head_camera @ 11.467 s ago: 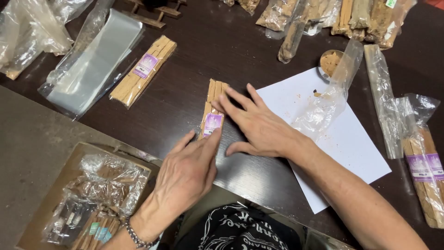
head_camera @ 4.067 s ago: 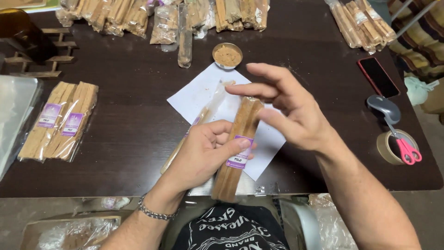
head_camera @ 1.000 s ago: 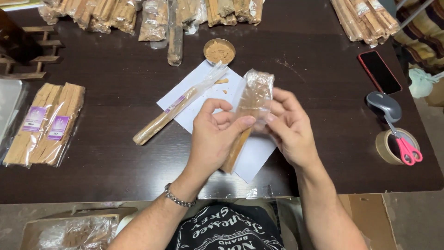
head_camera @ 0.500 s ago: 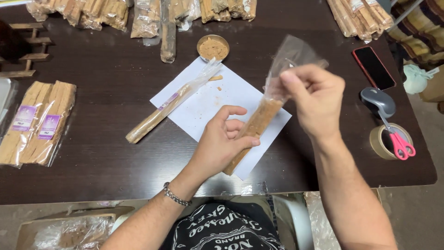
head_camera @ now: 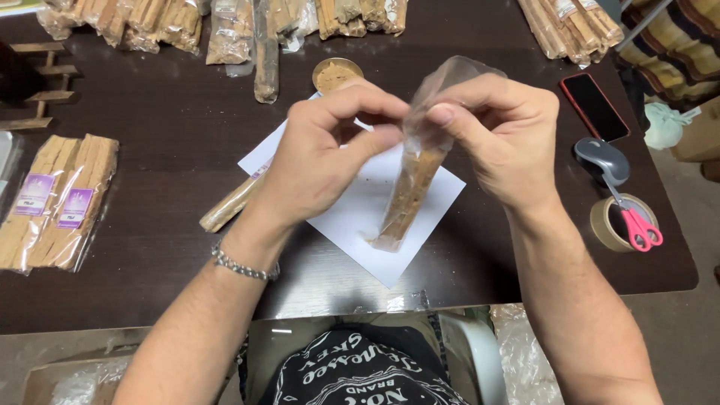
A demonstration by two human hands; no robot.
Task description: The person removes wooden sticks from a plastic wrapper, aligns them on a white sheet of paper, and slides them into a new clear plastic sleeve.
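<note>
Both hands pinch the top of a clear plastic sleeve [head_camera: 442, 82] that holds a bundle of tan wooden sticks [head_camera: 409, 191]. My left hand [head_camera: 319, 154] grips the sleeve's mouth from the left, my right hand [head_camera: 502, 131] from the right. The packet hangs tilted over a white paper sheet [head_camera: 352, 217], its lower end touching the sheet. A second sleeved stick bundle [head_camera: 229, 204] lies on the table left of the sheet, partly hidden behind my left hand.
Two labelled stick packets [head_camera: 56, 199] lie at the left. Several bagged bundles [head_camera: 225, 22] line the far edge, beside a small bowl of brown powder [head_camera: 336, 73]. At the right are a phone [head_camera: 594, 105], a mouse [head_camera: 602, 159], a tape roll [head_camera: 611, 223] and pink scissors [head_camera: 641, 225].
My left hand rose from the packet's lower part to its top and now pinches the sleeve's mouth together with my right hand. The packet has lowered toward the sheet.
</note>
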